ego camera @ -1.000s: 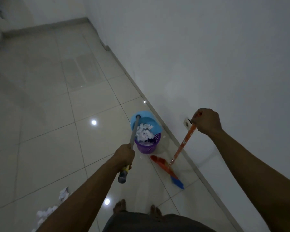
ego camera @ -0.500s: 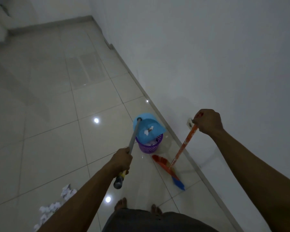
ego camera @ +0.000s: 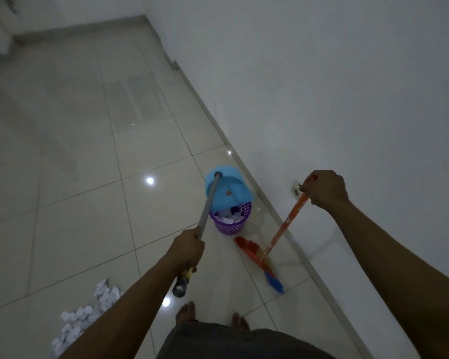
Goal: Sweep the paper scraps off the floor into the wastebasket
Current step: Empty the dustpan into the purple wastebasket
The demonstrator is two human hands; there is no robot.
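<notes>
left hand (ego camera: 186, 251) – fingers curled tight round the grey handle (ego camera: 208, 211) of the blue dustpan (ego camera: 227, 191), which is tipped over the purple wastebasket (ego camera: 230, 224) | right hand (ego camera: 324, 189) – closed round the top of the orange broom (ego camera: 288, 221), bristles on the floor beside the wastebasket | paper scraps (ego camera: 88, 312) – some inside the wastebasket, a pile on the tiles by the left forearm

Dustpan (ego camera: 228, 189) over wastebasket (ego camera: 230, 225) by wall (ego camera: 322, 99), broom (ego camera: 259, 257) right, paper scraps (ego camera: 88, 314) left

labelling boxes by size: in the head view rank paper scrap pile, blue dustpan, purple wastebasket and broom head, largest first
1. paper scrap pile, though nearest the camera
2. blue dustpan
3. purple wastebasket and broom head: look alike; dustpan partly hides the wastebasket
</notes>
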